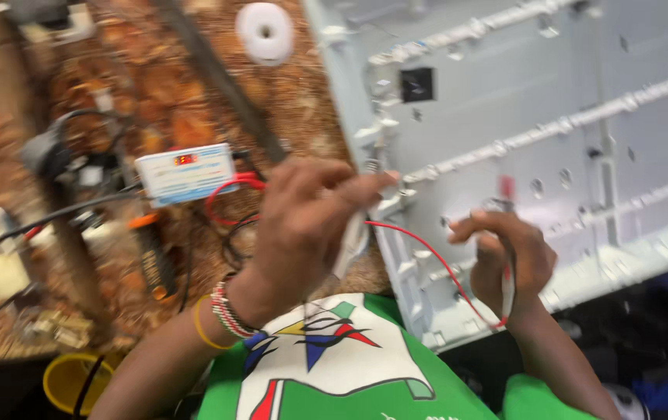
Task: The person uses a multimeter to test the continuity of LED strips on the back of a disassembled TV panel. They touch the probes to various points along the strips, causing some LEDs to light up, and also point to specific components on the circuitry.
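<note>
Your left hand [303,225] pinches a probe at the white panel's [583,163] strip; your right hand [505,260] is closed on the second probe with the red wire [427,249]. Keep both tips steady on the contacts.

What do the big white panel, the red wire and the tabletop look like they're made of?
White panel: likely painted sheet metal, matte, judging by its punched holes and folded edges; plastic is possible. Red wire: flexible plastic-insulated lead, glossy, curving between the left hand and right hand. Tabletop: mottled brown, stone-look or laminate; blur leaves it open.
</note>
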